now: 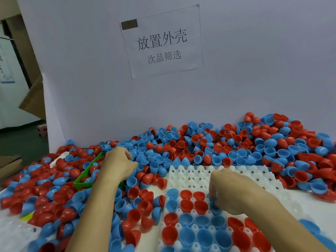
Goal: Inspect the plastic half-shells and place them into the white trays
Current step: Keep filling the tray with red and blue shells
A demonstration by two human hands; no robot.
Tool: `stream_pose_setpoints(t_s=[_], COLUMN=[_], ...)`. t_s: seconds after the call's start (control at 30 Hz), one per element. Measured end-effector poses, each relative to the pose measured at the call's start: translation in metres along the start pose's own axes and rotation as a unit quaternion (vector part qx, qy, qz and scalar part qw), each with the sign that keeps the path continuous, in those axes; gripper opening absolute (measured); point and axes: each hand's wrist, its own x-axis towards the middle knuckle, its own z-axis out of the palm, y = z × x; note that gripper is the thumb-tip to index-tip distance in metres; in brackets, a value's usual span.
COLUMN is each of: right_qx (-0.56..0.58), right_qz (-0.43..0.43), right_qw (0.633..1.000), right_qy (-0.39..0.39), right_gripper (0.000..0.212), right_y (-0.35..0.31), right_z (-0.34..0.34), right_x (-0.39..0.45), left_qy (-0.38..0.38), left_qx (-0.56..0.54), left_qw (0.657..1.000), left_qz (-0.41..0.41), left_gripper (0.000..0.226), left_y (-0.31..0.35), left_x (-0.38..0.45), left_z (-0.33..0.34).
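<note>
my right hand (225, 195) pinches a blue half-shell (214, 206) over the white tray (200, 174) at centre frame — i'd seat it cup-up, squarely; left hand (118, 164) curls into the pile (181, 148).

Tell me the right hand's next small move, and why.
Probably press the blue shell down into its cup and let go: the right hand grips it over the white tray, beside filled cups, with bare cups behind. The left hand is already in the pile.

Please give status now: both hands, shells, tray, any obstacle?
Left hand reaching into loose shell pile. Right hand gripping blue half-shell over white tray. Far rows empty, nothing blocking.
</note>
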Motion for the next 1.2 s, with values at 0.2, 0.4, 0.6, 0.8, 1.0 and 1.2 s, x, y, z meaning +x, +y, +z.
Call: stream_pose_setpoints(t_s=[0.2,0.4,0.6,0.8,1.0,1.2], right_qx=[0.003,0.009,0.092,0.241,0.260,0.278], right_qz=[-0.001,-0.016,-0.066,-0.099,-0.062,-0.052], right_qw=[1.000,1.000,0.987,0.937,0.928,0.917], right_qy=[-0.014,-0.013,0.109,0.233,0.261,0.280], right_gripper=[0.027,0.033,0.026,0.020,0.025,0.014], right_y=[0.002,0.007,0.010,0.013,0.017,0.030], right_z=[-0.002,-0.010,-0.027,-0.037,-0.037,-0.041], right_x=[-0.002,-0.005,-0.010,-0.007,-0.002,-0.005], left_qy=[-0.033,0.000,-0.003,-0.061,-0.078,-0.155], left_qx=[0.022,0.042,-0.029,-0.135,-0.167,-0.276], left_qw=[0.999,0.999,0.999,0.959,0.917,0.891], left_qz=[-0.009,-0.004,0.042,0.242,0.355,0.327], left_gripper=[0.039,0.009,0.025,0.027,0.030,0.045], left_y=[-0.005,-0.009,0.007,0.067,0.106,0.104], left_x=[0.000,0.002,0.001,-0.035,-0.065,-0.063], left_z=[0.019,0.024,0.009,0.006,0.031,0.031])
